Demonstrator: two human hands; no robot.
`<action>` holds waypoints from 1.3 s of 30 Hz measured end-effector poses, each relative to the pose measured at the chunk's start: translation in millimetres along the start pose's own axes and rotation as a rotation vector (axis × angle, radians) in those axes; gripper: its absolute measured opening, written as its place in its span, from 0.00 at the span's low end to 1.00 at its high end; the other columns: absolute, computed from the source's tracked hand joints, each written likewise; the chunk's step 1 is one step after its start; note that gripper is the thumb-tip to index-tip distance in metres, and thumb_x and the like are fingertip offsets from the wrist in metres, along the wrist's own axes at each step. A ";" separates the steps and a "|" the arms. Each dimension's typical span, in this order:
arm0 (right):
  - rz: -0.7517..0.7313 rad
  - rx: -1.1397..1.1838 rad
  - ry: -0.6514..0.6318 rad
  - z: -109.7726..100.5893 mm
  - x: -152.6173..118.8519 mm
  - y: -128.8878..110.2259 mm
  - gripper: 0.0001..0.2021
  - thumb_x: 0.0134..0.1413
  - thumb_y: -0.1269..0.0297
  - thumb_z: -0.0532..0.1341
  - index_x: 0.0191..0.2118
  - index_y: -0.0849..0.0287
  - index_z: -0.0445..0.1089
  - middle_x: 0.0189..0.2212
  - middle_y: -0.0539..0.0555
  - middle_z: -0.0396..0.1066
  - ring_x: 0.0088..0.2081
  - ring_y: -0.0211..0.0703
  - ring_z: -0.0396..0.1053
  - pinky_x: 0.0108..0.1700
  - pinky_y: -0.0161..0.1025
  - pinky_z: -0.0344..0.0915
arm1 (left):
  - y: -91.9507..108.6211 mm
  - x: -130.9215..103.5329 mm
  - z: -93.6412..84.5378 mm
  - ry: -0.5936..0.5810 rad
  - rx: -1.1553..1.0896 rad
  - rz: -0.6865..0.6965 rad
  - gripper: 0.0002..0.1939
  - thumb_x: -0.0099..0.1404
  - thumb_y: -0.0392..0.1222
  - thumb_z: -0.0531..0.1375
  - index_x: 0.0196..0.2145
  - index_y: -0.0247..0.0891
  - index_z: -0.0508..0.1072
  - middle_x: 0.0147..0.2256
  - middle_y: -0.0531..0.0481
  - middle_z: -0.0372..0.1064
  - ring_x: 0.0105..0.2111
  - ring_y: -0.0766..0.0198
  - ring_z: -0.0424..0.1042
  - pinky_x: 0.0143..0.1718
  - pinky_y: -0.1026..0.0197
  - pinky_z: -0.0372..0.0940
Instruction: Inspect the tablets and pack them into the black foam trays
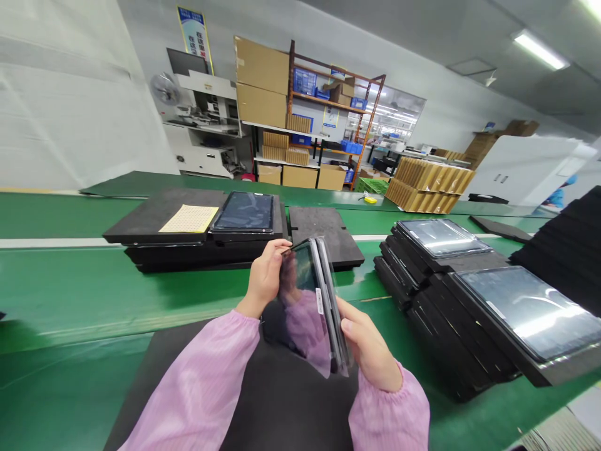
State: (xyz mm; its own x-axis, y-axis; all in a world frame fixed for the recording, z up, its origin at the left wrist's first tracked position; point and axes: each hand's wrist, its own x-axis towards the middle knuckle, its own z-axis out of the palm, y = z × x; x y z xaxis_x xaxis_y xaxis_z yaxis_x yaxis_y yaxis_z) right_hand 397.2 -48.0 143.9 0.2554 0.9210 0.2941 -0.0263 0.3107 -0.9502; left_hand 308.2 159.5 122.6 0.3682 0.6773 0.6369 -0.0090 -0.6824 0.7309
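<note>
Above a black foam sheet (291, 413), I hold what looks like a pair of tablets (305, 307) pressed together and tilted up, with their edges side by side. Clear film sticks out past their edges, and a small white label shows on the near one. My left hand (265, 275) grips the far left edge, thumb and fingers closed on it. On the other side, my right hand (369, 341) is wrapped round the lower right part. The glossy dark screen faces left and reflects my pink sleeve.
Left, black foam trays (154, 213) carry a yellow sticker sheet (190, 219) and another tablet (246, 212). A foam piece (323, 228) lies beside them. On the right, stacked foam trays (436, 313) hold film-covered tablets (530, 307). Cardboard dividers (429, 181) stand behind on the green bench (201, 300).
</note>
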 end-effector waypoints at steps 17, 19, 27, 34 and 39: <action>-0.014 -0.069 -0.090 0.6 -4.4 -8.9 0.23 0.62 0.54 0.61 0.62 0.39 0.70 0.63 0.45 0.70 0.67 0.53 0.62 0.69 0.46 0.56 | -4.3 -2.3 -1.7 -0.022 -0.042 0.052 0.32 0.67 0.68 0.45 0.29 0.39 0.73 0.29 0.43 0.75 0.30 0.57 0.74 0.35 0.56 0.71; -0.011 -0.094 -0.112 1.8 -6.7 -12.4 0.24 0.61 0.57 0.61 0.63 0.38 0.69 0.64 0.44 0.68 0.67 0.53 0.62 0.68 0.45 0.59 | -3.3 -3.7 -3.1 -0.026 -0.041 0.059 0.33 0.67 0.69 0.44 0.29 0.39 0.73 0.28 0.44 0.75 0.29 0.57 0.73 0.34 0.56 0.70; -0.122 -0.386 -0.217 14.3 -9.2 -34.1 0.40 0.49 0.70 0.60 0.70 0.43 0.59 0.67 0.43 0.63 0.69 0.53 0.60 0.68 0.43 0.62 | 2.4 -7.6 -8.0 -0.024 -0.128 0.161 0.34 0.69 0.70 0.44 0.28 0.38 0.73 0.27 0.46 0.74 0.26 0.59 0.72 0.31 0.57 0.68; -0.209 -0.593 -0.222 19.8 -14.3 -38.8 0.43 0.45 0.70 0.58 0.71 0.49 0.55 0.69 0.45 0.60 0.68 0.52 0.61 0.68 0.43 0.61 | 6.8 -8.2 -8.8 -0.052 -0.145 0.190 0.35 0.69 0.70 0.43 0.29 0.39 0.73 0.26 0.46 0.74 0.27 0.58 0.72 0.31 0.57 0.68; -0.132 -0.573 -0.185 25.4 -18.2 -46.4 0.44 0.42 0.70 0.59 0.70 0.48 0.59 0.66 0.44 0.64 0.66 0.50 0.64 0.68 0.40 0.62 | 10.0 -10.3 -11.1 -0.078 -0.131 0.176 0.35 0.68 0.71 0.42 0.27 0.40 0.71 0.26 0.45 0.74 0.26 0.58 0.70 0.30 0.56 0.68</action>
State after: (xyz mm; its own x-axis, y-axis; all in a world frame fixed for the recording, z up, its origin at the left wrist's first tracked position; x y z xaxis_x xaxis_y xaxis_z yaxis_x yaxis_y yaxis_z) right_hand 369.1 -73.2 185.3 0.0477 0.9250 0.3771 0.5306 0.2964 -0.7942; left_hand 293.9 148.7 126.1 0.4207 0.5246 0.7401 -0.1980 -0.7431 0.6393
